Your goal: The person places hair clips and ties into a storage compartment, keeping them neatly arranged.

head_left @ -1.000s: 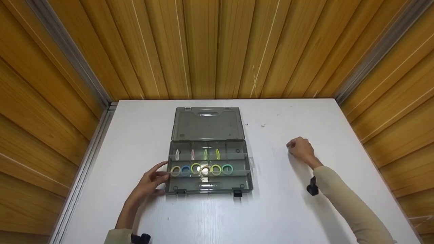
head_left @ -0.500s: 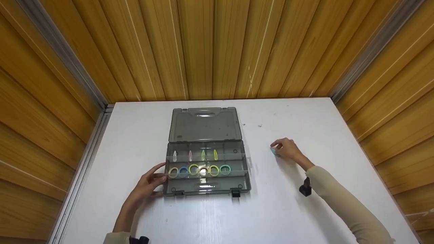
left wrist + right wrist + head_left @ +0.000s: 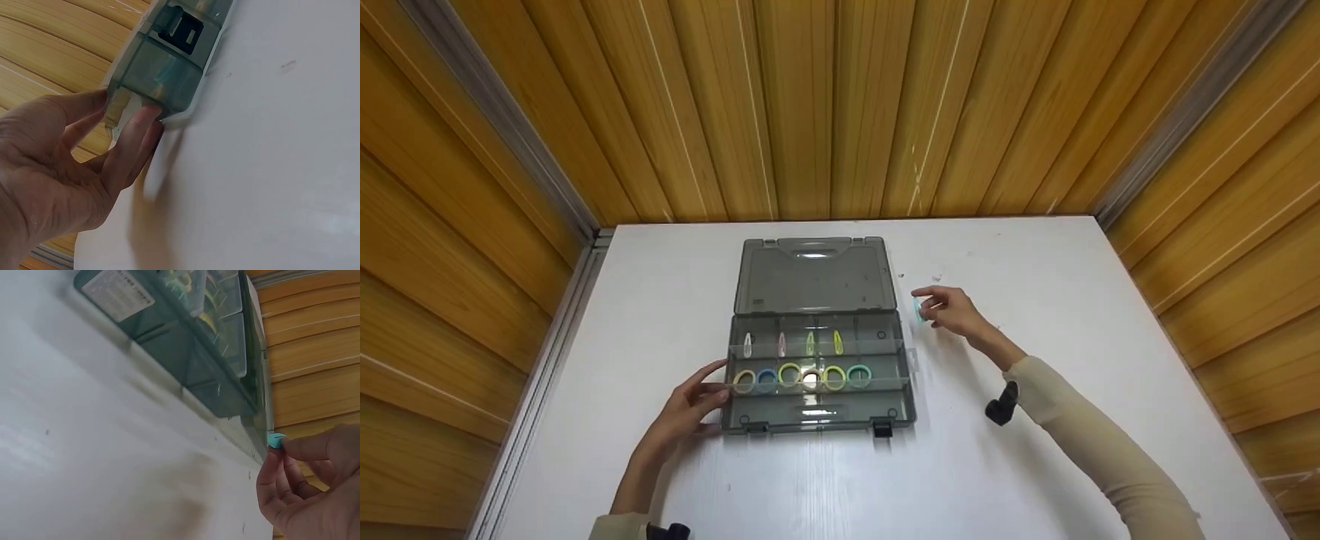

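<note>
A translucent grey-green storage box (image 3: 819,409) with its lid (image 3: 814,277) folded back lies on the white table. Its back row holds several snap hair clips, among them a yellow hair clip (image 3: 838,343) and a white hair clip (image 3: 748,345). In the middle row stand several hair ties, such as a teal hair tie (image 3: 859,376) and a blue hair tie (image 3: 766,380). My left hand (image 3: 686,405) grips the box's left side, thumb and fingers around its edge (image 3: 140,84). Right of the box, my right hand (image 3: 956,311) pinches a turquoise hair clip (image 3: 275,440) above the table.
Small scraps (image 3: 936,278) lie on the table (image 3: 1035,262) right of the lid. Clear dividers (image 3: 817,349) part the box's rows. Wood-patterned walls (image 3: 840,112) close in the back and sides. Black latches (image 3: 883,428) stick out at the box's front.
My right hand has moved left toward the box, carrying the turquoise hair clip, which came into sight half a second ago. The left hand stays on the box.
</note>
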Tool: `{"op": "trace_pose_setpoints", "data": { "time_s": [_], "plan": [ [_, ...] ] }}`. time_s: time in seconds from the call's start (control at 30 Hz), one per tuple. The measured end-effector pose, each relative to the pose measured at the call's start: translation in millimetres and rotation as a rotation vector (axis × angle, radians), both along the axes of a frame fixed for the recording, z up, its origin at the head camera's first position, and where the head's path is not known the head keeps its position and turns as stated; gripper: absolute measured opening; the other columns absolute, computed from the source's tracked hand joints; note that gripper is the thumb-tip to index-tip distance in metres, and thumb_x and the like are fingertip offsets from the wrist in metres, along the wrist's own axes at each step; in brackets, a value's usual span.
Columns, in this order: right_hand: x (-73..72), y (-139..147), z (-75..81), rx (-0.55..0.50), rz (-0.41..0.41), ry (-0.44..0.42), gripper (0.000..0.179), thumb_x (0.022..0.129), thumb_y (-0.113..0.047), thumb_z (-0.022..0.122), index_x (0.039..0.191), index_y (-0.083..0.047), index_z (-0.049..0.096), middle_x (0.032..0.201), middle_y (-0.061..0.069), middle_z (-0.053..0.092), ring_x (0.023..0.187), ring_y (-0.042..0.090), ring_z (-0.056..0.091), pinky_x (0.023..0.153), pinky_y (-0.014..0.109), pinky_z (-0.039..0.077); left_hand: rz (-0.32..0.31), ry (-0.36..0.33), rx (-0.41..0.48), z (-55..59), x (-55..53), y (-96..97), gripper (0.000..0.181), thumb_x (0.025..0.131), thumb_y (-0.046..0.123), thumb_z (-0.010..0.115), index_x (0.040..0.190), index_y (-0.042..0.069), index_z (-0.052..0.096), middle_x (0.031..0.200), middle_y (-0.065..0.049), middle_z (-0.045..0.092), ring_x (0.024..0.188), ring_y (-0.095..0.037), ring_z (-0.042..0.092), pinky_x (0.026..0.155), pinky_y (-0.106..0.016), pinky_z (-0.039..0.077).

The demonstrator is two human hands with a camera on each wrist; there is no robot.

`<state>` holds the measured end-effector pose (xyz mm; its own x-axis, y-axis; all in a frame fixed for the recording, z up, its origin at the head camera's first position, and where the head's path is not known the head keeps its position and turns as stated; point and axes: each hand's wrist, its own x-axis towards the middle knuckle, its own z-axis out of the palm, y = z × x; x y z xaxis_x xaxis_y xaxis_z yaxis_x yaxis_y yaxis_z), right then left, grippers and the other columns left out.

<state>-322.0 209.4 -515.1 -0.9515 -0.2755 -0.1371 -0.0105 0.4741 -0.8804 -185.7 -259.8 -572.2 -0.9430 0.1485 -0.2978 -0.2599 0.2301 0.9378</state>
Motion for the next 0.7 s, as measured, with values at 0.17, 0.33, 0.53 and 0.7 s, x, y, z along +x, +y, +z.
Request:
{"op": "trace_pose_setpoints", "data": {
  "time_s": [0.17, 0.33, 0.53, 0.7],
  "plan": [
    [6.5, -28, 25.9, -0.064, 0.011, -0.048, 0.038, 0.097, 0.004, 0.061, 0.134, 0.01, 0.06, 0.11, 0.029, 0.067, 0.09, 0.022, 0.067, 0.079, 0.032, 0.058, 0.003, -0.012, 0.011, -2.3, 2.3, 1.9, 0.063, 0.102, 0.023, 0.064, 0.159, 0.022, 0.037, 0.143, -0.026, 0.055, 0.126, -0.04, 0.061, 0.088, -0.053, 0.059],
    [17.2, -47, 35.7, -0.073, 0.043, -0.055, 0.037, 0.096, 0.0, 0.063, 0.132, 0.008, 0.062, 0.112, 0.029, 0.068, 0.097, 0.027, 0.069, 0.09, 0.044, 0.058, -0.003, -0.01, 0.028, -2.6, 4.2, 1.5, 0.063, 0.102, 0.022, 0.064, 0.159, 0.021, 0.037, 0.143, -0.026, 0.055, 0.126, -0.039, 0.061, 0.087, -0.052, 0.06],
    [6.4, -52, -1.8, -0.09, 0.084, -0.018, 0.035, 0.093, 0.001, 0.068, 0.126, 0.01, 0.064, 0.106, 0.03, 0.072, 0.089, 0.026, 0.073, 0.076, 0.03, 0.059, -0.014, 0.0, 0.033, -1.3, 5.2, -0.2, 0.064, 0.102, 0.023, 0.064, 0.159, 0.02, 0.036, 0.142, -0.027, 0.055, 0.126, -0.039, 0.06, 0.086, -0.05, 0.06],
    [4.8, -59, -18.2, -0.069, 0.102, 0.017, 0.032, 0.09, 0.005, 0.067, 0.122, 0.013, 0.066, 0.099, 0.029, 0.075, 0.091, 0.032, 0.075, 0.071, 0.019, 0.056, -0.017, 0.0, 0.037, -1.8, 6.6, -0.7, 0.064, 0.102, 0.023, 0.064, 0.159, 0.02, 0.036, 0.143, -0.028, 0.054, 0.128, -0.039, 0.06, 0.086, -0.05, 0.06]
  ]
}}
